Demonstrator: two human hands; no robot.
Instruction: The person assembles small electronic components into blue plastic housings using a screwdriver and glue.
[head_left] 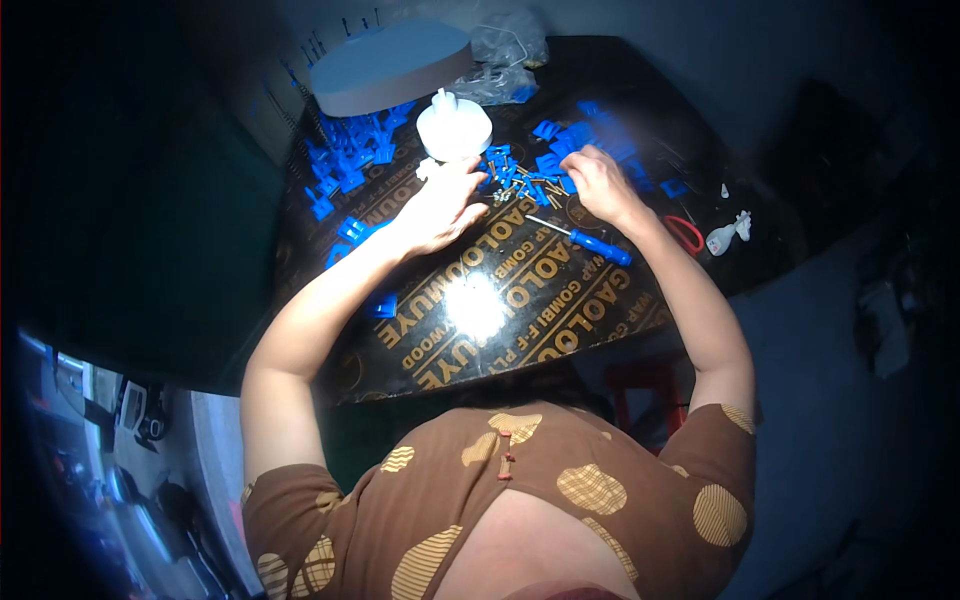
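- The dark glossy table top (470, 330) runs slantwise; its near edge lies just in front of the person, its left edge drops into shadow, and the middle of it, where a lamp glare sits, is bare board.
- The left hand (440, 205) lies palm down with fingers bent, its tips at a heap of small blue plastic pieces and metal pins (520, 183); whether it pinches anything cannot be told.
- The right hand (598, 182) curls narrowly over the same heap from the right; what it holds is hidden.
- A blue-handled screwdriver (585, 238) lies near the right wrist, apart from both hands.
- A round white plastic container (454, 128) stands just beyond the left hand, with a flat pale oval lid (390, 65) farther off.
- More blue clips (345, 160) crowd the far left.
- Red-handled scissors (685, 232) and a small white bottle (727, 235) lie at the right edge.
- Gold lettering and oval marks cover the board in slanted bands.
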